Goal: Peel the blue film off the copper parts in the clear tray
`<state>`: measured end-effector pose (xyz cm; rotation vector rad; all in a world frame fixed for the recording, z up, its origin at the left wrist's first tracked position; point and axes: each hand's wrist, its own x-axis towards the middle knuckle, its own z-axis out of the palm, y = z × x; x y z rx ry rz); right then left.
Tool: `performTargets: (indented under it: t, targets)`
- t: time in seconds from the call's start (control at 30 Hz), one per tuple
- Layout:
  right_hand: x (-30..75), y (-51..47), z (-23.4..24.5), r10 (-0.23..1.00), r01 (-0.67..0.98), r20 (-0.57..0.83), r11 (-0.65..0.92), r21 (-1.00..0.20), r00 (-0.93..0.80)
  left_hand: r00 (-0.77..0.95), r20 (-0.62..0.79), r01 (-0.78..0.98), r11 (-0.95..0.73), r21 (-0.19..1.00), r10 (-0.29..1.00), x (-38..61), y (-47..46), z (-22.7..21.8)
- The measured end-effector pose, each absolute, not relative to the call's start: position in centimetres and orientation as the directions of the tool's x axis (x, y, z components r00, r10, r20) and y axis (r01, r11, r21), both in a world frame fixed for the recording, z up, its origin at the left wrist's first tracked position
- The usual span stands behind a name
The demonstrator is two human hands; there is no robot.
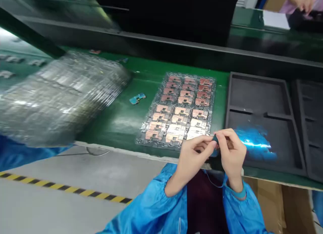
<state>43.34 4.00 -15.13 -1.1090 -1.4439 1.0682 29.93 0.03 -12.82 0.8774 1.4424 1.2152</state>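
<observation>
My left hand [196, 157] and my right hand [232, 152] meet above the front edge of the bench. Both are closed, with thumbs and fingertips pinched on a small dark piece [215, 138]. Fingers cover most of that piece, so its kind cannot be made out. Just beyond my left hand lies a clear plastic blister tray [150, 117] with rows of copper-coloured, board-like parts [185, 100]. Shiny blue film pieces [256, 143] lie in a black tray [258, 121] to the right of my right hand.
A big stack of clear plastic trays [58, 96] stands on the left. Between it and the blister tray lies a small blue part [137, 98] on the green bench [118, 126]. Another black tray [311, 126] sits far right. Across the bench, a person's hands [304, 3] show.
</observation>
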Motion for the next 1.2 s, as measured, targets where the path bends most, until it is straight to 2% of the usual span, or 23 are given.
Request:
performTargets:
  t: [0.07,0.13,0.27,0.4,0.53,0.67,0.83,0.93,1.07,1.2]
  targets:
    - [43.3,3.8,-14.7,0.974,0.094,0.154,0.171,-0.981,-0.168,-0.240,-0.274,-0.118,0.252,0.961,0.931,29.7,-0.3,-12.9]
    - [43.2,3.6,-14.3,0.974,0.056,0.129,0.142,-0.988,-0.187,-0.258,-0.245,-0.118,0.221,0.968,0.934,29.4,-0.5,-12.9]
    - [42.7,3.2,-13.9,0.989,0.017,0.115,0.117,-0.993,-0.094,-0.268,-0.131,-0.069,0.116,0.991,0.955,29.5,-1.0,-12.6]
    - [42.5,2.8,-13.7,0.981,0.078,0.185,0.189,-0.979,-0.049,-0.259,-0.099,-0.057,0.087,0.995,0.961,29.7,-1.2,-12.5]
    - [43.1,2.6,-13.4,0.936,0.147,0.293,0.323,-0.935,-0.193,-0.310,-0.065,-0.047,0.053,0.998,0.948,29.3,-1.2,-12.6]
    - [43.4,2.8,-12.9,0.864,0.302,0.457,0.503,-0.810,-0.213,-0.309,-0.015,0.024,0.024,0.999,0.951,28.9,-1.2,-12.5]
    - [43.7,2.9,-12.5,0.742,0.473,0.631,0.651,-0.594,-0.228,-0.306,0.177,0.155,-0.134,0.979,0.936,29.0,-1.6,-12.1]
    - [44.2,2.2,-12.8,0.648,0.544,0.714,0.712,-0.444,-0.264,-0.335,0.234,0.183,-0.181,0.966,0.913,29.2,-2.0,-12.0]
    - [45.0,1.1,-13.7,0.608,0.604,0.733,0.719,-0.343,-0.306,-0.375,0.167,0.124,-0.129,0.984,0.912,29.4,-2.8,-11.9]
    - [45.1,1.2,-13.6,0.561,0.582,0.746,0.759,-0.292,-0.358,-0.346,-0.041,-0.099,0.007,0.995,0.937,29.0,-3.2,-12.2]
